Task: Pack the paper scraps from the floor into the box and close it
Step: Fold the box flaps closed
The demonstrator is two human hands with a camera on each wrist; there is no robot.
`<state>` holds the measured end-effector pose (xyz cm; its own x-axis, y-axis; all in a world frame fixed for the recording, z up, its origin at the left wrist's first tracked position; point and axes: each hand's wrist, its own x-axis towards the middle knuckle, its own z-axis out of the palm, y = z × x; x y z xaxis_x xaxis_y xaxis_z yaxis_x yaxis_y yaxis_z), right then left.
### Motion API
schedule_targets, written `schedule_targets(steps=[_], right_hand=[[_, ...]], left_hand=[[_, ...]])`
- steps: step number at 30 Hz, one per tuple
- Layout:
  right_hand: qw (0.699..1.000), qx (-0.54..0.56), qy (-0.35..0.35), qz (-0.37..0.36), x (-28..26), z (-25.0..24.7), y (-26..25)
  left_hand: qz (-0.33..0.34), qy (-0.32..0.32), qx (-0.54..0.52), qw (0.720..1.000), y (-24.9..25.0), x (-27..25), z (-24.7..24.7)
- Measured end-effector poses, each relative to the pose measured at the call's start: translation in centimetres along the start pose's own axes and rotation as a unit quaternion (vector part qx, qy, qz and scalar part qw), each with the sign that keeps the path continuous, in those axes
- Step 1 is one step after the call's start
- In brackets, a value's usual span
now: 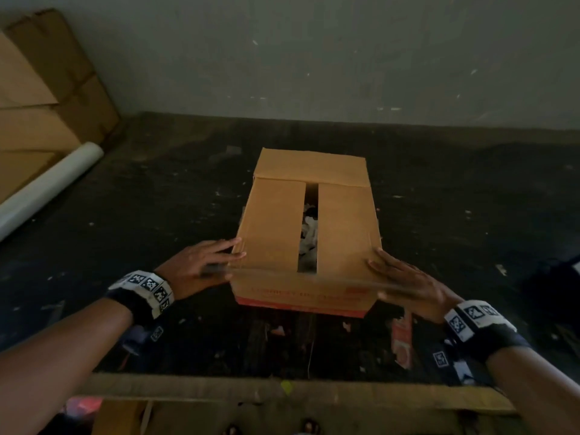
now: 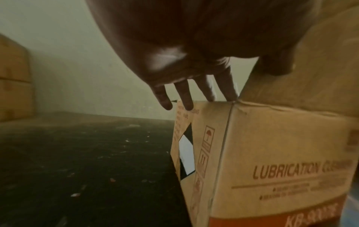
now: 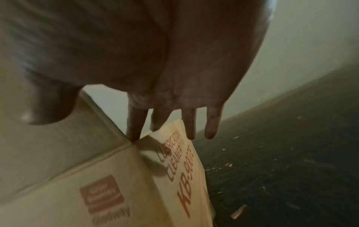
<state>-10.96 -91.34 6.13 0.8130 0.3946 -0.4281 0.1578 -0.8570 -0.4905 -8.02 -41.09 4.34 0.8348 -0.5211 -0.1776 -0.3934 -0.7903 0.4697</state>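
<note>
A dark, scuffed floor (image 1: pixel 157 199) here, speckled with pale flecks, running back to a plain grey-green wall (image 1: pixel 314 58). At the far left edge of the floor, flattened cardboard sheets (image 1: pixel 37 89) lean against the wall with a white roll (image 1: pixel 47 186) lying in front of them. Near the middle of the floor sits the box (image 1: pixel 307 233): matte brown corrugated card, square-cornered, red print on its near face and an orange band along the bottom. Its two long top flaps lie folded down with a narrow slot between them, and through that slot white crumpled paper scraps (image 1: pixel 309 237) show inside. The left hand (image 1: pixel 204 265) has fingers straight and spread, touching the box's near left top corner. The right hand (image 1: pixel 405 277) mirrors it at the near right corner, fingers extended flat along the edge, gripping nothing. A reddish carton scrap (image 1: pixel 401 340) lies on the floor just in front of the box.
</note>
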Motion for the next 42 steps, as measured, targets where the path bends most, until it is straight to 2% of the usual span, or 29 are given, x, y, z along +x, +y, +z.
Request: schedule_targets(steps=[2,4,7,9,11,13,16,19,24,28,31,33,35,39,42], right_hand=[[0.992,0.089,0.066,0.055,0.0,0.0,-1.4],[0.982,0.102,0.135,0.088,0.8,0.2,-2.1],[0.962,0.135,0.207,0.116,2.3,1.1,-2.0],[0.953,0.153,0.22,0.14,2.9,1.3,-2.2],[0.956,0.143,0.209,0.146,3.4,1.0,-2.4],[0.966,0.119,0.183,0.141,3.9,0.1,-2.2],[0.984,0.066,0.111,0.122,5.3,-2.3,-1.7],[0.991,0.027,0.08,0.102,7.9,-5.5,-1.7],[0.983,0.059,0.131,0.111,15.1,-10.4,-1.2],[0.971,0.104,0.162,0.141,21.0,-11.9,-0.7],[0.946,0.188,0.208,0.164,22.3,-12.9,-1.9],[0.914,0.262,0.244,0.191,21.5,-13.5,-2.4],[0.896,0.292,0.28,0.184,19.9,-13.5,-2.9],[0.903,0.287,0.309,0.082,15.5,-11.8,-3.2],[0.936,0.225,0.266,0.059,12.1,-9.8,-2.8]], left_hand=[[-0.02,0.055,-0.093,0.994,1.1,0.3,-0.2],[-0.053,0.114,-0.138,0.982,2.1,1.3,0.0],[-0.134,0.222,-0.115,0.959,3.1,2.9,0.9],[-0.127,0.268,-0.058,0.953,3.5,4.0,1.6],[-0.067,0.246,0.046,0.966,4.1,5.2,2.3],[-0.021,0.185,0.12,0.975,4.8,6.5,2.9],[-0.042,0.096,0.182,0.978,5.2,8.0,4.3],[-0.054,0.097,0.187,0.976,4.7,8.4,5.0],[-0.051,0.084,0.188,0.977,4.4,8.5,4.9],[-0.059,0.084,0.166,0.981,4.6,8.5,5.1],[-0.055,0.096,0.144,0.983,4.8,8.4,4.9],[-0.067,0.11,0.072,0.989,5.1,8.2,4.5],[-0.108,0.11,-0.027,0.988,5.4,8.2,3.8],[-0.169,0.121,-0.115,0.971,6.0,8.3,2.6],[-0.196,0.115,-0.159,0.961,6.2,8.7,1.5]])
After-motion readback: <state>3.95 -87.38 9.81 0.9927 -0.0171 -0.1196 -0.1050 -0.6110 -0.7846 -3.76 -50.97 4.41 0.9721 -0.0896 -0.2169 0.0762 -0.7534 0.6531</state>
